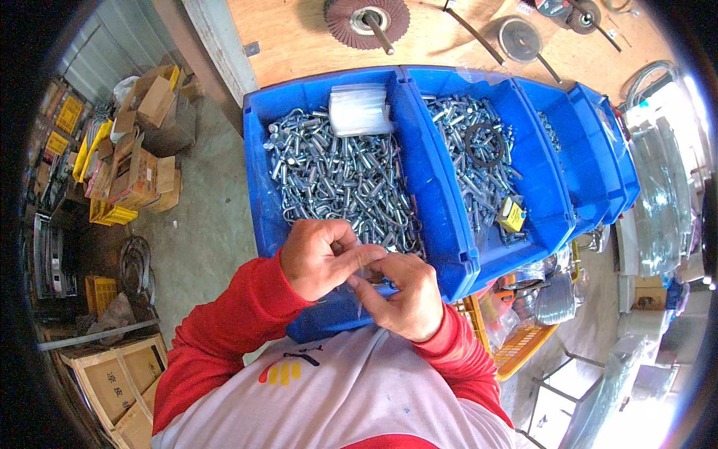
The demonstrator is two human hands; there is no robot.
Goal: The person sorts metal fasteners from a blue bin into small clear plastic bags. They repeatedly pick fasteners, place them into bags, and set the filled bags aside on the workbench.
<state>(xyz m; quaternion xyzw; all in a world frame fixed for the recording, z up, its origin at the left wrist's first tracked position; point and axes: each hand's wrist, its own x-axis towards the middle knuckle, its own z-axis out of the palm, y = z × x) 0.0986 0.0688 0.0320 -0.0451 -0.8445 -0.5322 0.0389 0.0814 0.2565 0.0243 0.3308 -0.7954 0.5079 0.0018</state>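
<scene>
My left hand (320, 258) and my right hand (407, 298) meet in front of my chest, over the near edge of a blue bin (260, 198). Fingertips of both are pinched together on a small clear plastic bag (357, 288), mostly hidden by the fingers. Behind the hands, the bin is heaped with shiny metal pins and bent hooks (336, 172). A stack of clear plastic bags (360, 109) lies on top of that heap at the far side.
A second blue bin (441, 183) holds metal bolts, a dark ring (485, 145) and a small yellow box (511, 215). More blue bins (591, 168) stand farther right. Abrasive discs (366, 21) hang on a wooden board behind. Cardboard boxes (134, 176) lie left; a yellow crate (523, 352) stands right.
</scene>
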